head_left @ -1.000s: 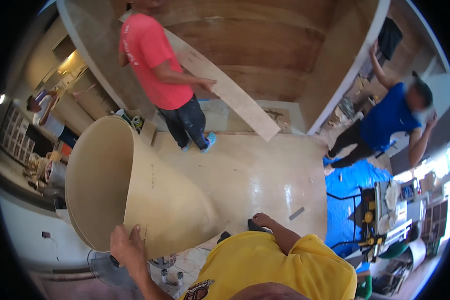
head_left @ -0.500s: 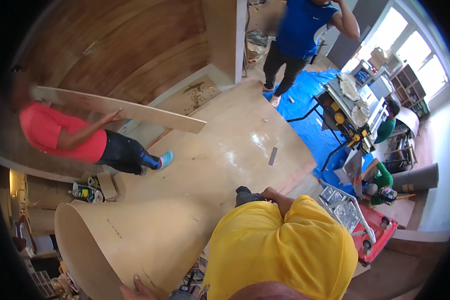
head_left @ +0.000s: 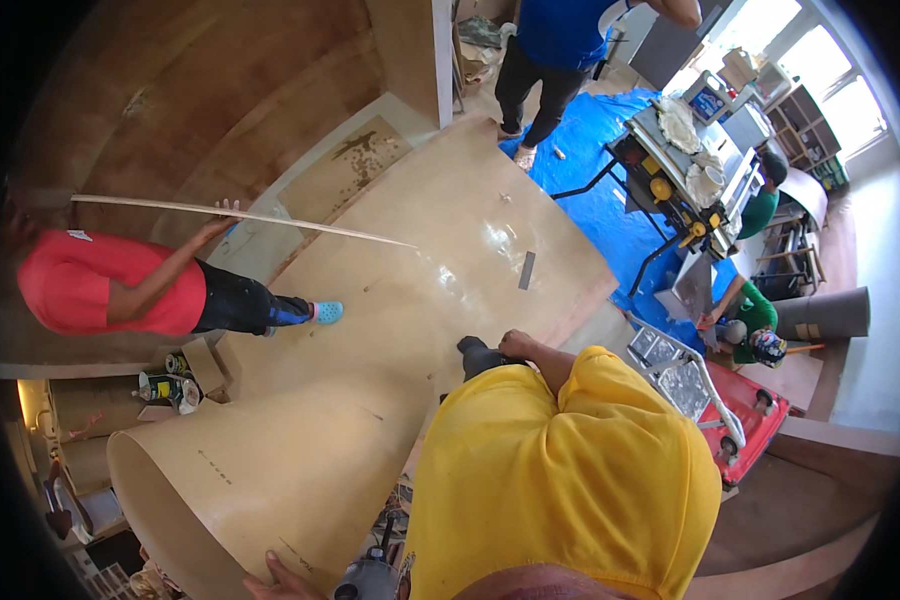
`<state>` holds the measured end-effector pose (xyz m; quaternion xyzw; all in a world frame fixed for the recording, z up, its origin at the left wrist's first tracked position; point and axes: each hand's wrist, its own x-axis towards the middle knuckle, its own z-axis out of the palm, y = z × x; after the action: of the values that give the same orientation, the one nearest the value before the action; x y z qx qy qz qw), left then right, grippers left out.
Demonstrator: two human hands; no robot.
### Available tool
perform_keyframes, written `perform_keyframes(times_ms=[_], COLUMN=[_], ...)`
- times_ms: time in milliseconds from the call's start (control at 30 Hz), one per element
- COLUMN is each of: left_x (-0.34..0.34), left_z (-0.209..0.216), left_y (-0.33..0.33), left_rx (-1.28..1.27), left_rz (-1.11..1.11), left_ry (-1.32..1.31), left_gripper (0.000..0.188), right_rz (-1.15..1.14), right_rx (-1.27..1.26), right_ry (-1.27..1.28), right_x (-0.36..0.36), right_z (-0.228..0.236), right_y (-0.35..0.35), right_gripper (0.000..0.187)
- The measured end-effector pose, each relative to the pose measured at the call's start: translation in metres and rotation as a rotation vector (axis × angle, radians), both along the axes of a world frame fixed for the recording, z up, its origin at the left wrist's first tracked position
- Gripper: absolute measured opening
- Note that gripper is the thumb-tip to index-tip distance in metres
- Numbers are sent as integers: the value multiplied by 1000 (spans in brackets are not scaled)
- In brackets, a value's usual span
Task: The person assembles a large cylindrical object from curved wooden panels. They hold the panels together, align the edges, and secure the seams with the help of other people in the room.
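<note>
My left hand [head_left: 278,580], at the lower edge, is on the edge of a thin tan plywood sheet [head_left: 300,450]. The sheet's near left end curls up into a wide roll; its far part lies flat. Part of this hand is cut off by the frame. My right hand [head_left: 517,345] is closed beside my dark-trousered knee; what it holds, if anything, is hidden. A grey strip [head_left: 526,271] lies on the flat part of the sheet. At the left, a person in a pink shirt [head_left: 100,285] holds a long narrow board [head_left: 260,217], seen nearly edge-on.
A table saw [head_left: 670,175] stands on a blue tarp [head_left: 610,130]. A person in blue [head_left: 560,40] stands at the back. A person in green [head_left: 755,315] is low at the right, near a folding step [head_left: 670,360] and a red platform [head_left: 745,415]. Cans [head_left: 170,385] stand left.
The pink-shirted person's board has turned from showing its broad face to nearly edge-on. The view has shifted slightly. My left hand stays on the plywood sheet and my right by the knee.
</note>
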<state>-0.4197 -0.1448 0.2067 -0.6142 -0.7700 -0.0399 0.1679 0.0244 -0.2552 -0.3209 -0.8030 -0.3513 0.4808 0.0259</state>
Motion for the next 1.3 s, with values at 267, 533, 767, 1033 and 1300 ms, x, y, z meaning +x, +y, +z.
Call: perform_keyframes(times_ms=[267,533,767,1033,1300], left_x=[-5,-74,-71,-66,-57], left_z=[-3,-52,-50,-64,-48], left_y=[7,13,14,27,12], left_rx=[-42,96,161,218,140], left_rz=[19,-69,-116,-242,-42], left_ry=[-236,3,67,-52,-265], left_gripper=[73,73,69,54,49], right_rz=[-20,24,277,121,257], right_rx=[-34,20,47,32,89], right_ry=[22,1,-54,-6,-45], right_x=[7,25,34,45,57], right_z=[-25,-53,-26,-15,-46], right_y=[-6,-21,-23,-10,-35], right_gripper=[41,37,35,37,28])
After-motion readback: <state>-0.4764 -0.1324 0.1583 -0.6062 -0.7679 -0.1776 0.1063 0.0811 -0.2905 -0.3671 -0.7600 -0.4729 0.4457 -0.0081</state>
